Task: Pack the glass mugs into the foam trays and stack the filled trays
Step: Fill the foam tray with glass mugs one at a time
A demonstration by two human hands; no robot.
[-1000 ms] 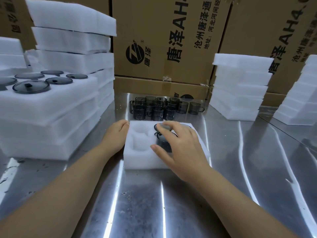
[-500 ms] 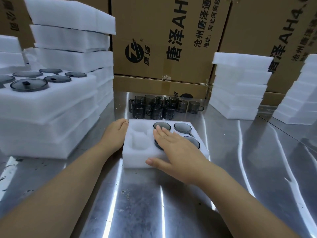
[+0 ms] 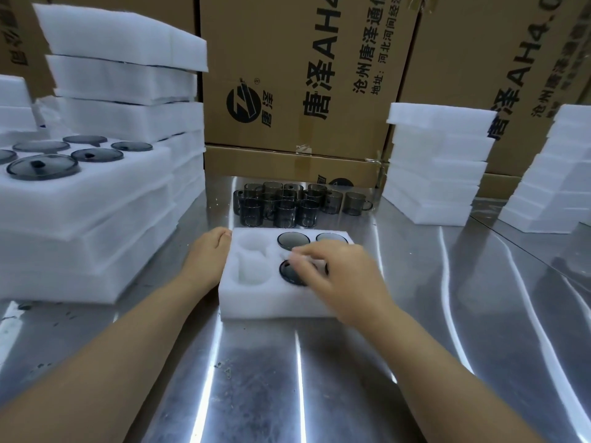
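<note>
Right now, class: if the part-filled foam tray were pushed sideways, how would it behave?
The foam tray probably slides easily on the shiny steel table. Lifted by one edge, it may flex, though the seated mugs add weight.

Both arms are bare as far up as I can see them. The left forearm [image 3: 105, 356] is uncovered skin right to the wrist, and the right forearm [image 3: 447, 372] is the same, slim and smooth along its length. The left hand [image 3: 208, 254] is ungloved, its back rounded, the fingertips out of my sight. The right hand [image 3: 345, 276] is ungloved as well, with the knuckles standing out faintly. Its fingers [image 3: 307, 257] are blurred, so I cannot make out the nails.
</note>
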